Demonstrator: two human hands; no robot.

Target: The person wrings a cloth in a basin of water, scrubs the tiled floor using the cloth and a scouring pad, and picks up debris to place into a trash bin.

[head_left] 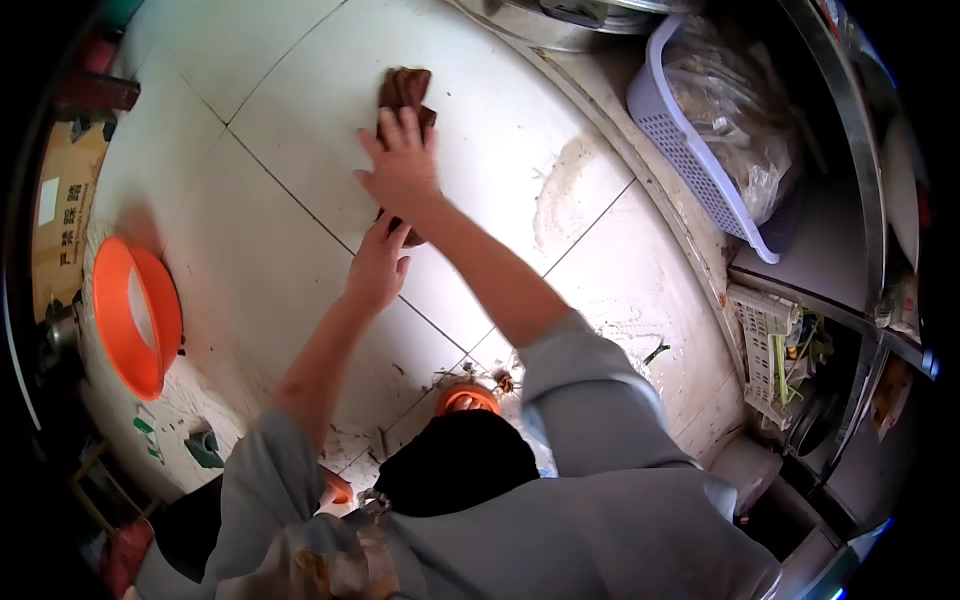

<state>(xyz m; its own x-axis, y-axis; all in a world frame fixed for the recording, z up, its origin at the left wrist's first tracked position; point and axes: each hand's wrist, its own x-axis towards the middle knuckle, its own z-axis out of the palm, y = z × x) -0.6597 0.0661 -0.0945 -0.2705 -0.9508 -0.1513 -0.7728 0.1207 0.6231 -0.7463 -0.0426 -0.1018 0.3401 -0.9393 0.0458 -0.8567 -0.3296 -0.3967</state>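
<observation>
A folded dark reddish-brown cloth [404, 88] lies on the white tiled floor [300, 150]. My right hand [405, 165] presses on the middle of it from above, palm down with the fingers spread. At the cloth's near end is my left hand [377, 268], its fingers stretched forward onto the edge and its thumb apart. Part of the cloth is hidden under both hands. Grey sleeves cover my upper arms.
An orange basin [168, 310] stands at left, near a cardboard box [75, 210]. On the right, shelving holds a lavender basket [690, 150] with plastic bags and a cream basket [757, 350]. Wet dirt smears [565, 190] and scraps mark the floor; my orange slippers [467, 396] are below.
</observation>
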